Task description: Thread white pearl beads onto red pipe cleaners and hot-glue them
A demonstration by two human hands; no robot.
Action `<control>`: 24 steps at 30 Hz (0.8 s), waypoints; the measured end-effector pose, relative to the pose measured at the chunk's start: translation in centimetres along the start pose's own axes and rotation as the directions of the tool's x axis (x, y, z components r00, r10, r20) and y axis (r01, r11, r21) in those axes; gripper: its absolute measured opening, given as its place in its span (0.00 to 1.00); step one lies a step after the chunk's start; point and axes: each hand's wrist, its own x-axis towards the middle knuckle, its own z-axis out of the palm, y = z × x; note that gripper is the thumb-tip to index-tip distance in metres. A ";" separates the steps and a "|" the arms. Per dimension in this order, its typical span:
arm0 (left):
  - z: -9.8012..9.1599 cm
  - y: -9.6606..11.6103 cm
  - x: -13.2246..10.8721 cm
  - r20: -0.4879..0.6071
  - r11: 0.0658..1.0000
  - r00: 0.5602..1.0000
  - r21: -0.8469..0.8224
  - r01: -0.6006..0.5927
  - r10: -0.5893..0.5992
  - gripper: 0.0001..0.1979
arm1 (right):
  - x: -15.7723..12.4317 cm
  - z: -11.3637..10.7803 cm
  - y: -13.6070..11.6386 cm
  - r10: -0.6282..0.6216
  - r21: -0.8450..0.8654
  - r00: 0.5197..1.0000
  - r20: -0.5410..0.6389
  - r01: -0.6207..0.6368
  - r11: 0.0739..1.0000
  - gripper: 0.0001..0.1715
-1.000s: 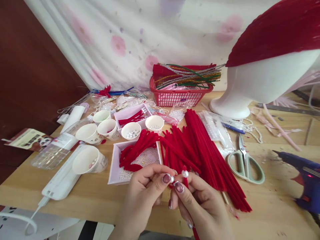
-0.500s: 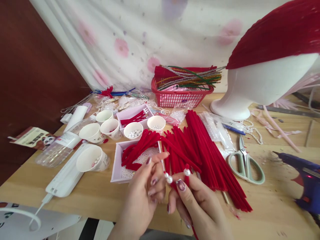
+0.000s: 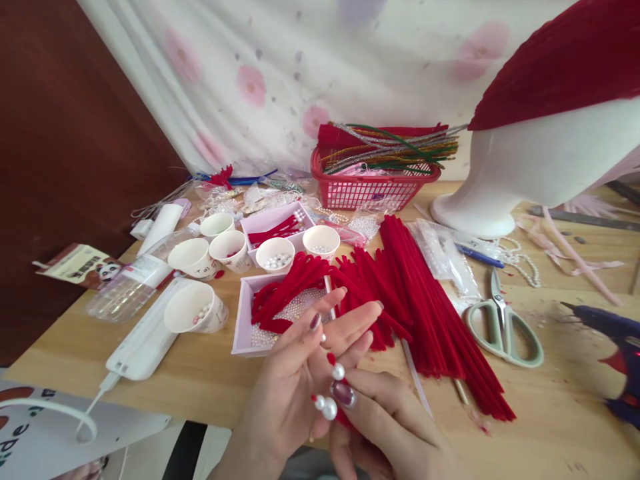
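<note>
My right hand [image 3: 385,413] pinches a red pipe cleaner [image 3: 345,419] between thumb and fingers. White pearl beads [image 3: 329,408] sit on its tips, with red ends poking out past them. My left hand [image 3: 295,373] is turned palm up beside it, fingers stretched out and apart. A small white bead [image 3: 323,338] shows by the left thumb; whether it is gripped or only rests there is unclear. Just beyond the left hand, a pale box [image 3: 245,320] contains looped red pipe cleaners [image 3: 295,287] on top of loose pearls.
Several paper cups [image 3: 197,310] stand to the left near a power strip [image 3: 145,333]. A bundle of red pipe cleaners [image 3: 425,300], scissors [image 3: 500,317] and a glue gun [image 3: 615,340] lie rightward. Behind are a red basket [image 3: 375,193] and a white mannequin head [image 3: 540,173].
My left hand has opened out from curled fingers, palm now upward. My right hand has moved slightly down and left with the beaded pipe cleaner, bringing it over the left palm.
</note>
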 end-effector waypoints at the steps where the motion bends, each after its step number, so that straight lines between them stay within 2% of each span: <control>1: -0.2 0.0 0.0 0.020 0.999 0.999 -0.006 0.032 -0.032 0.17 | 0.1 0.0 0.0 0.018 0.007 1.000 0.012 -0.018 1.000 0.34; 4: -0.6 -0.1 -0.1 0.060 0.998 0.997 -0.033 0.056 -0.054 0.20 | 0.4 -0.2 0.0 0.033 0.009 0.999 0.022 -0.033 0.999 0.36; 7: -0.8 -0.1 -0.1 0.079 0.998 0.996 -0.038 0.051 -0.048 0.21 | 0.9 -0.5 0.2 0.044 0.014 0.997 0.068 -0.045 0.999 0.33; 12: -0.4 0.0 -0.1 0.073 0.995 0.993 -0.040 0.093 -0.090 0.21 | 1.7 -0.7 1.2 -0.042 0.093 0.990 0.133 0.030 0.995 0.32; 20: -0.2 0.1 -0.2 0.060 0.996 0.995 -0.009 0.084 -0.083 0.19 | 1.6 -0.5 1.1 -0.058 0.136 0.990 0.132 0.039 0.990 0.29; 24: 0.1 0.0 -0.1 0.056 0.996 0.996 -0.052 0.069 -0.066 0.17 | 1.6 -0.6 1.1 -0.034 0.123 0.991 0.131 0.018 0.992 0.28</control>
